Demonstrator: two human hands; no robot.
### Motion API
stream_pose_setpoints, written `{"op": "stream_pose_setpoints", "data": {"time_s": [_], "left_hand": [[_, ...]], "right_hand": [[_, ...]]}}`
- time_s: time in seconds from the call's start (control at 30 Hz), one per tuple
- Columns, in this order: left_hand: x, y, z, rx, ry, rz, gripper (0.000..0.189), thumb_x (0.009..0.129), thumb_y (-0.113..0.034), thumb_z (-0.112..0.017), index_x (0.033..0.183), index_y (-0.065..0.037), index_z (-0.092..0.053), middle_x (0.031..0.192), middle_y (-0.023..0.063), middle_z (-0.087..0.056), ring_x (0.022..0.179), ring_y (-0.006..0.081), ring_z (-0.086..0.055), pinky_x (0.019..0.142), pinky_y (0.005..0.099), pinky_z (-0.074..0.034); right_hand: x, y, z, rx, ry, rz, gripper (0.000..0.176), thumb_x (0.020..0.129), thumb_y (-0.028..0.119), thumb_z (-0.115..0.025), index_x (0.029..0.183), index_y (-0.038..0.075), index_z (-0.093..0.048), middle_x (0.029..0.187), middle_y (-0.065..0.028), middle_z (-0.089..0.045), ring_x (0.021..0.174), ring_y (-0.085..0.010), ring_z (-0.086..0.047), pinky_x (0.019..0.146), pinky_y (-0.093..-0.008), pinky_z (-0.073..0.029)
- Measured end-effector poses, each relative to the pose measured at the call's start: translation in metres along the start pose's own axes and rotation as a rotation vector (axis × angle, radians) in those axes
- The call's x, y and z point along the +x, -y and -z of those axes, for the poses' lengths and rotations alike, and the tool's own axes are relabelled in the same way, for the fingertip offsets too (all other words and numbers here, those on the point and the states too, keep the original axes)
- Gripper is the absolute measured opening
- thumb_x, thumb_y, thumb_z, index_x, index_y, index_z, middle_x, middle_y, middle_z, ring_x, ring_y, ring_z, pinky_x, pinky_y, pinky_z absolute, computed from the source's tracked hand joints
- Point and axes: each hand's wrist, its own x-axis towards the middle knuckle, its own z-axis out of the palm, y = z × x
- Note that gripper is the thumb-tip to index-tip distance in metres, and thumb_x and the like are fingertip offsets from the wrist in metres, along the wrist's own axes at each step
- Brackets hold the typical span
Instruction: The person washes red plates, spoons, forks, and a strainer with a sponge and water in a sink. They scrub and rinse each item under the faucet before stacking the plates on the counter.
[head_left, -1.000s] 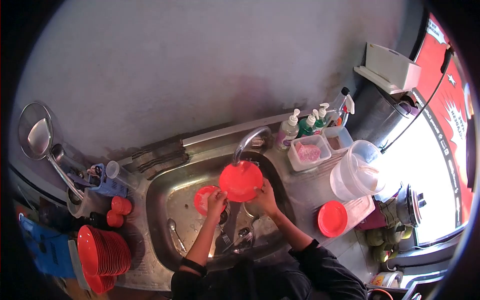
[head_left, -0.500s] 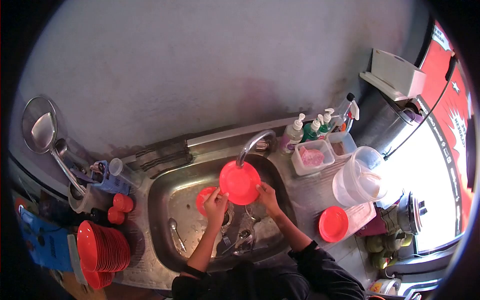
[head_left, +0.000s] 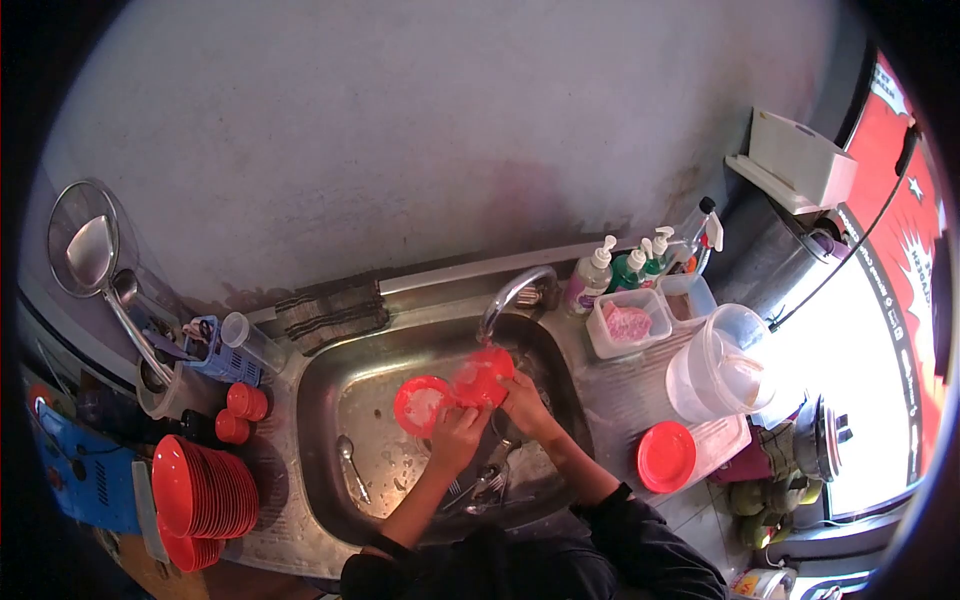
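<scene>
The red plate [head_left: 484, 376] is held over the middle of the sink [head_left: 335, 395], tipped up on edge and blurred, right under the mouth of the curved tap [head_left: 512, 294]. Both hands are clamped on it. The left hand [head_left: 458, 428] grips its lower left rim, and the right hand [head_left: 522, 404] grips its lower right rim, so the two hands sit close together with the plate between them.

Just left of it, a second red plate [head_left: 420, 405] lies in the basin; whether the two plates touch cannot be told. A spoon [head_left: 350, 462] rests on the sink floor toward the left wall. A pile of forks and spoons [head_left: 481, 484] lies near the front of the basin, below the hands.

On the surface at the back right corner of the sink stand the pump bottles [head_left: 598, 272] and a spray bottle [head_left: 702, 226]. A clear tub holding a pink sponge [head_left: 628, 322] sits in front of them. Farther right is a clear jug [head_left: 716, 364], and near the front right edge a red lid [head_left: 667, 457] lies on a clear box.

At the left end of the surface a stack of red bowls [head_left: 200, 498] stands on edge. Two small red cups [head_left: 240, 410] are just beside the sink's left rim. Behind them are a blue basket [head_left: 216, 362], a clear tumbler [head_left: 244, 338] and a wire skimmer [head_left: 85, 245].
</scene>
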Motion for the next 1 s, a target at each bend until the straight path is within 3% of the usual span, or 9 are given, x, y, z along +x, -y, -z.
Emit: {"op": "stream_pose_setpoints", "data": {"time_s": [0.13, 0.33, 0.4, 0.67, 0.77, 0.83, 0.87, 0.93, 1.0], "left_hand": [[0.003, 0.001, 0.001, -0.087, 0.019, 0.111, 0.034, 0.065, -0.012, -0.054, 0.099, -0.012, -0.052, 0.081, 0.0025, -0.051, 0.076, 0.0190, -0.050, 0.069, 0.0318, -0.035], [-0.033, 0.040, -0.037, -0.374, -0.026, 0.566, 0.039, 0.063, -0.013, -0.057, 0.101, -0.007, -0.049, 0.094, 0.0121, -0.048, 0.094, 0.0258, -0.044, 0.078, 0.0365, -0.036], [-0.064, 0.057, -0.065, -0.206, 0.090, 0.964, 0.042, 0.063, -0.023, -0.057, 0.101, -0.008, -0.047, 0.104, 0.0143, -0.044, 0.093, 0.0285, -0.045, 0.075, 0.0405, -0.038], [-0.118, 0.099, -0.103, -0.537, -0.062, 1.078, 0.031, 0.064, -0.021, -0.055, 0.087, 0.000, -0.050, 0.073, 0.0182, -0.055, 0.073, 0.0313, -0.054, 0.063, 0.0381, -0.042], [-0.105, 0.090, -0.087, -0.518, -0.080, 1.201, 0.024, 0.064, -0.018, -0.055, 0.077, 0.002, -0.052, 0.069, 0.0187, -0.055, 0.068, 0.0324, -0.055, 0.059, 0.0380, -0.043], [-0.102, 0.090, -0.086, -0.500, -0.103, 1.300, 0.021, 0.064, -0.017, -0.055, 0.073, 0.002, -0.053, 0.068, 0.0188, -0.056, 0.067, 0.0327, -0.055, 0.058, 0.0381, -0.044], [-0.106, 0.094, -0.095, -0.401, -0.075, 1.304, 0.022, 0.064, -0.018, -0.055, 0.071, 0.002, -0.053, 0.068, 0.0191, -0.056, 0.066, 0.0327, -0.055, 0.058, 0.0381, -0.044], [-0.109, 0.100, -0.104, -0.305, -0.048, 1.302, 0.022, 0.063, -0.019, -0.055, 0.070, 0.002, -0.054, 0.068, 0.0194, -0.055, 0.065, 0.0328, -0.056, 0.057, 0.0381, -0.045], [-0.108, 0.105, -0.106, -0.257, 0.038, 1.287, 0.026, 0.062, -0.024, -0.055, 0.069, 0.001, -0.057, 0.065, 0.0191, -0.055, 0.063, 0.0329, -0.056, 0.057, 0.0392, -0.045]], "right_hand": [[0.001, -0.001, 0.000, 0.059, -0.067, 0.125, 0.025, 0.081, 0.009, -0.039, 0.105, 0.002, -0.043, 0.100, -0.0077, -0.051, 0.091, -0.0171, -0.049, 0.080, -0.0313, -0.039], [0.010, 0.003, 0.015, 0.134, -0.140, 0.083, 0.027, 0.082, 0.014, -0.039, 0.106, 0.002, -0.041, 0.102, -0.0077, -0.050, 0.092, -0.0176, -0.049, 0.082, -0.0322, -0.039], [0.011, 0.008, 0.009, 0.173, -0.129, 0.070, 0.027, 0.082, 0.015, -0.039, 0.106, 0.002, -0.041, 0.103, -0.0077, -0.050, 0.092, -0.0179, -0.049, 0.082, -0.0327, -0.038], [0.011, 0.008, 0.000, 0.147, -0.061, 0.039, 0.029, 0.082, 0.014, -0.039, 0.109, 0.002, -0.038, 0.105, -0.0083, -0.048, 0.095, -0.0184, -0.048, 0.082, -0.0340, -0.038], [0.006, 0.002, -0.006, -0.177, -0.123, 0.092, 0.024, 0.081, 0.008, -0.040, 0.104, 0.004, -0.044, 0.101, -0.0080, -0.051, 0.093, -0.0209, -0.049, 0.081, -0.0327, -0.038], [0.001, 0.005, -0.016, -1.273, -0.177, 0.215, 0.024, 0.072, 0.000, -0.045, 0.093, 0.007, -0.053, 0.095, -0.0072, -0.054, 0.090, -0.0229, -0.050, 0.080, -0.0338, -0.037], [0.001, 0.004, -0.013, -1.276, -0.181, 0.214, 0.024, 0.072, 0.000, -0.045, 0.093, 0.007, -0.053, 0.095, -0.0072, -0.054, 0.090, -0.0229, -0.050, 0.080, -0.0338, -0.037], [0.004, 0.005, -0.009, -1.842, 0.098, 0.705, 0.024, 0.062, 0.003, -0.048, 0.084, 0.009, -0.057, 0.090, -0.0052, -0.055, 0.089, -0.0226, -0.049, 0.082, -0.0357, -0.036], [0.004, 0.009, -0.011, -1.912, 0.140, 0.792, 0.026, 0.060, 0.005, -0.048, 0.084, 0.010, -0.057, 0.090, -0.0042, -0.055, 0.090, -0.0213, -0.049, 0.083, -0.0369, -0.036]]}}
